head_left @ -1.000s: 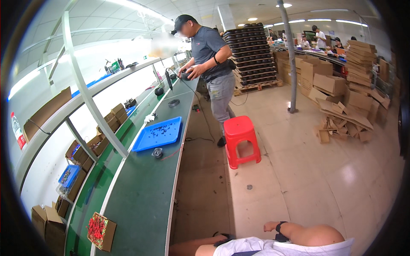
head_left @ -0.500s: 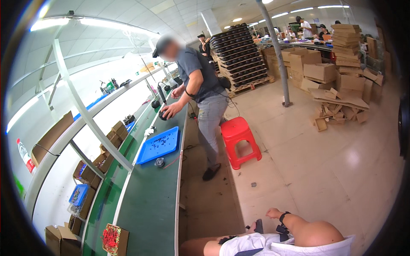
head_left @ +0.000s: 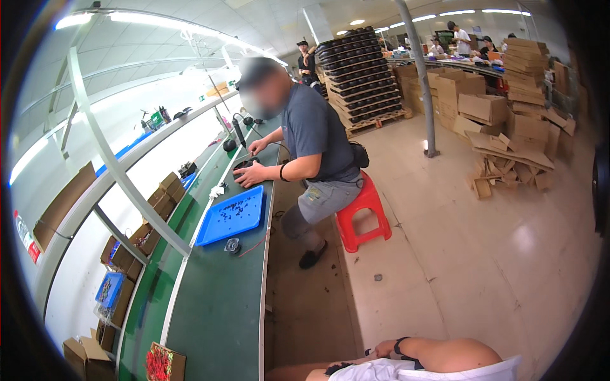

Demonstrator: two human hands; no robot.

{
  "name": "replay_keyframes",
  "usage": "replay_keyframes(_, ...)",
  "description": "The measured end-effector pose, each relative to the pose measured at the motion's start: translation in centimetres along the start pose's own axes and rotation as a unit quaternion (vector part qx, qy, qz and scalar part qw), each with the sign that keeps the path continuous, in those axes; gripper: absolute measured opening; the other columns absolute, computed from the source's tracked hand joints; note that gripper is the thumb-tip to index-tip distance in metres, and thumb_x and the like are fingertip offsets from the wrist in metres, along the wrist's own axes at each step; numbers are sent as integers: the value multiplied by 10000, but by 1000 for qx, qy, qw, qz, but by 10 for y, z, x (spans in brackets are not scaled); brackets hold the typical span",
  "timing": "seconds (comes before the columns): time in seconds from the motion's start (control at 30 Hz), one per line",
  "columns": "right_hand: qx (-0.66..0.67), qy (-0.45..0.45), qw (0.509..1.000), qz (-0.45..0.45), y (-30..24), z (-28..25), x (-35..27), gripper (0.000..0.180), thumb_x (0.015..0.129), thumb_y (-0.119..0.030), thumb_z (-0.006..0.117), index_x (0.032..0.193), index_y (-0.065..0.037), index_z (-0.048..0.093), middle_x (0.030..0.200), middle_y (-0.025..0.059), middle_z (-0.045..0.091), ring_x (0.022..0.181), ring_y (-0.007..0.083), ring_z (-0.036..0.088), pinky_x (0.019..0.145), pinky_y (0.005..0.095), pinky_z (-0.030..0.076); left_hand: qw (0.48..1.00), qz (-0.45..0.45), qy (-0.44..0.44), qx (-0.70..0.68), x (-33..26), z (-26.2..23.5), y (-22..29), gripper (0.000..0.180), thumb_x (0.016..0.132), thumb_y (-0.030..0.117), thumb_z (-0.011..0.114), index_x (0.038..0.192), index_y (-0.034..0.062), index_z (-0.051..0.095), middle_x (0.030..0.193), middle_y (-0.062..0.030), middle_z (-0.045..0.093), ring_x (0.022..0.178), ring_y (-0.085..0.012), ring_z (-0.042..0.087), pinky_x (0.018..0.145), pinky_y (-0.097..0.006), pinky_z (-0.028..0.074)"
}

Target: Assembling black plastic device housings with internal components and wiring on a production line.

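Note:
At the bottom edge, my right forearm with a black wristband runs leftward, and my right hand [head_left: 385,348] rests low over my lap. Its fingers look curled in beside a small dark and pale thing [head_left: 368,353] that I cannot make out. My left hand is out of view. Left of my legs stretches a green-topped workbench [head_left: 219,298]. On it are a box of red parts [head_left: 177,367], a small black square part with a round face [head_left: 232,245], and a blue tray [head_left: 210,236] holding small black pieces. No hand of mine touches these.
A co-worker [head_left: 321,127] sits on a red stool [head_left: 362,219], both hands at a dark part [head_left: 243,166] on the bench. Beyond stand a grey pole [head_left: 422,82], stacked black goods on a pallet [head_left: 359,76] and cardboard boxes [head_left: 483,108]. Bins [head_left: 130,260] line the bench's far side.
My right hand has dropped from a raised place down toward my lap. The co-worker has gone from standing to sitting on the red stool. The view has shifted slightly.

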State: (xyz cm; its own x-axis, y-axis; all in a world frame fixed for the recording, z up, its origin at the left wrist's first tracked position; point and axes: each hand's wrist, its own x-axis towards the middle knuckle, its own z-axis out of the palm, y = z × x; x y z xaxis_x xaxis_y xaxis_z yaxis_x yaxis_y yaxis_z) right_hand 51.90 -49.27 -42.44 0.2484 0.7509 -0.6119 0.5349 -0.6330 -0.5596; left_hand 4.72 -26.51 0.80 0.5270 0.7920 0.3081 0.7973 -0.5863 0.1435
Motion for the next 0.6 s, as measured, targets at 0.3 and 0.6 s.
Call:
replay_keyframes(0.3, 242, -64, 961, 121, 35, 41, 30, 458, 669, -265, 700, 1102, -116, 685, 1084, 170, 666, 957, 298, 645, 842, 427, 499, 995, 39, 62, -62, -12, 24, -31, 494, 965, 279, 422, 1378, 7, 413, 1434, -190, 389, 1332, -395, 305, 1114, -434, 235)
replay_keyframes(0.6, 114, -122, 986, 14, -2, -10, -13, 677, 667, -253, 699, 1321, -230, 526, 1347, 75, 527, 1216, 266, 494, 990, 436, 404, 999, 14, 30, 34, -7, -4, 13, 419, 976, 182, 454, 1353, -1, 441, 1390, -192, 447, 1278, -388, 386, 1091, -433, 289)
